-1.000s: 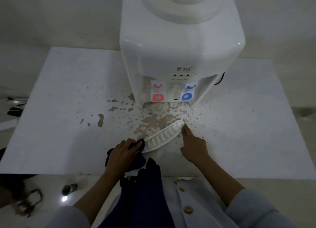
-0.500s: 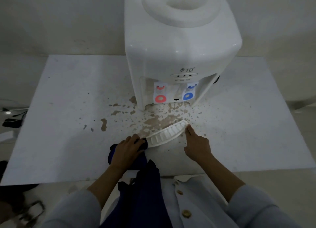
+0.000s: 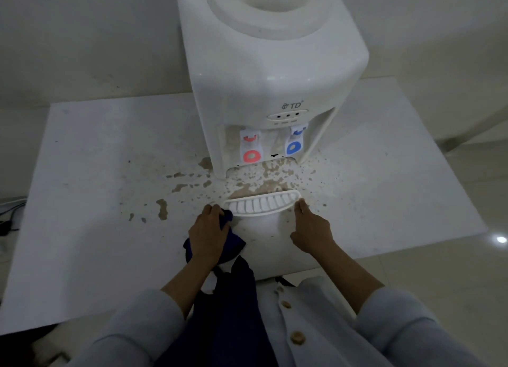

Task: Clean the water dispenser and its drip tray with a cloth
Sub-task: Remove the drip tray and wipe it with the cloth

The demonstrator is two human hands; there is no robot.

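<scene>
A white water dispenser (image 3: pixel 272 72) with a red tap and a blue tap stands at the back of a white tabletop (image 3: pixel 104 157). Its white slotted drip tray (image 3: pixel 262 205) lies detached on the table just in front of the dispenser's base. My left hand (image 3: pixel 207 233) is closed on a dark blue cloth (image 3: pixel 228 238) and touches the tray's left end. My right hand (image 3: pixel 312 230) rests on the table with its fingertips against the tray's right end.
Brown stains and splashes (image 3: pixel 255 179) cover the table in front of the dispenser and trail left to more patches (image 3: pixel 162 208). Cables (image 3: pixel 8 218) lie on the floor at the left. The table's front edge is close to my body.
The drip tray has turned from slanted to nearly parallel with the dispenser's front and sits closer to it. Both hands moved forward with it.
</scene>
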